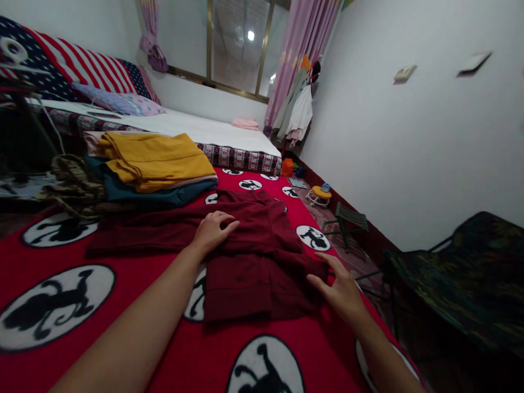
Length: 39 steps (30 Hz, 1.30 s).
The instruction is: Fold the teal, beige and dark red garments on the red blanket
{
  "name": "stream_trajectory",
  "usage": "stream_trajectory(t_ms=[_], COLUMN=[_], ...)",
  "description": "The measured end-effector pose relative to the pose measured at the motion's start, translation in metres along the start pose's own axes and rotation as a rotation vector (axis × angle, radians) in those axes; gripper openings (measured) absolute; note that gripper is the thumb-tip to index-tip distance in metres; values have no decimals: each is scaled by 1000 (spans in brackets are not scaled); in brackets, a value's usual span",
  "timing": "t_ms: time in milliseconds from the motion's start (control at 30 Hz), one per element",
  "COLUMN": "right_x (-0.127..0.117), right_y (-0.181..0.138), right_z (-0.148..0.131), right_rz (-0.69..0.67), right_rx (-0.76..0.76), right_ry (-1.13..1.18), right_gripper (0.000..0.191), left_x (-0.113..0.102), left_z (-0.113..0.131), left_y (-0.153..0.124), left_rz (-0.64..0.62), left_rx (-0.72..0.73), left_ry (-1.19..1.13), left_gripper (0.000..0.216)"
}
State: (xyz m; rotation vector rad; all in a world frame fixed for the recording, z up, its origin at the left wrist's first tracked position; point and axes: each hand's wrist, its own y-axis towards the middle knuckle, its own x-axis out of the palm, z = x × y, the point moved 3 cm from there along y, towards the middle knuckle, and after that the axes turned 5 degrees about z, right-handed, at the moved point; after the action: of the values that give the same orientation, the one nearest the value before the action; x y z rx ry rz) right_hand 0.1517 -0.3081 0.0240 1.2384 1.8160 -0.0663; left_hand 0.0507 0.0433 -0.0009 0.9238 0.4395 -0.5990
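A dark maroon garment [245,278] lies spread on a red blanket [164,322] with white ovals and black figures. One long part of the garment reaches to the left, and a section nearest me is folded over on itself. My left hand [213,230] rests on top of the cloth near its middle, fingers lying loosely over it. At the garment's right edge, my right hand [340,284] has its thumb and fingers apart, close to the fabric or touching it; I cannot tell which.
Folded clothes, yellow [159,158] over teal [164,195], are stacked beyond my left hand, beside a camouflage cloth [76,183]. A bed [204,123] stands under the window. To the right are a folding stool [347,218], a small yellow-topped stool [320,193] and a camouflage chair [462,278].
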Motion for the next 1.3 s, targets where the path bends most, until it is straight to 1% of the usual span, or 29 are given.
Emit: stream_trajectory(t_ms=[67,100,167,200,233,300,367,400,433,533,567,600,667,700,800,900,1000,1067,1200,1300], right_x=[1,1,2,2,1,-3,-7,-7,-5,5,8,10,17,22,49,85,112,121,122,119], right_y=[-2,-3,-5,-6,-6,-7,-9,-10,-10,-9,-5,0,15,24,50,66,68,64,58,54], right_z=[2,2,-3,-7,-12,-23,-35,-40,-44,-52,-54,-57,-67,-74,-94,-101,-95,-91,-85,-86], right_rz=[-17,-23,-47,-58,-59,-22,16,-16,-94,-405,-479,-512,-500,-481,-419,-358,-285,-239,-197,-186], right_rx=[34,36,16,-5,-33,-98,-155,-173,-183,-156,-128,-98,-66,-76,-169,-207,-194,-210,-260,-254], right_ry=[19,28,53,69,87,122,133,121,94,-33,-65,-81,-64,-41,7,-103,-263,-302,-248,-205], right_gripper=[55,53,39,29,19,8,5,4,4,6,5,7,16,20,22,23,33,31,23,25], left_x=[-5,-9,-18,-23,-27,-31,-31,-30,-29,-28,-29,-30,-31,-30,-27,-25,-28,-31,-35,-37], left_z=[-8,-10,-10,-9,-8,-8,-10,-11,-13,-17,-18,-18,-19,-20,-32,-46,-54,-55,-52,-48], left_y=[2,2,2,2,2,3,4,5,5,6,6,7,8,8,10,10,10,9,8,8], left_rz=[-195,-313,-543,-632,-693,-739,-726,-710,-692,-643,-627,-609,-560,-521,-329,-101,56,71,-60,-84], left_rx=[10,19,20,12,6,-7,-23,-34,-47,-81,-91,-100,-124,-144,-232,-253,-237,-263,-373,-406], left_ry=[-47,-61,-83,-96,-111,-150,-202,-230,-259,-333,-351,-367,-404,-425,-419,-221,55,209,413,490], left_gripper=[49,59,81,87,88,78,59,51,44,33,31,29,28,29,33,33,43,49,58,59])
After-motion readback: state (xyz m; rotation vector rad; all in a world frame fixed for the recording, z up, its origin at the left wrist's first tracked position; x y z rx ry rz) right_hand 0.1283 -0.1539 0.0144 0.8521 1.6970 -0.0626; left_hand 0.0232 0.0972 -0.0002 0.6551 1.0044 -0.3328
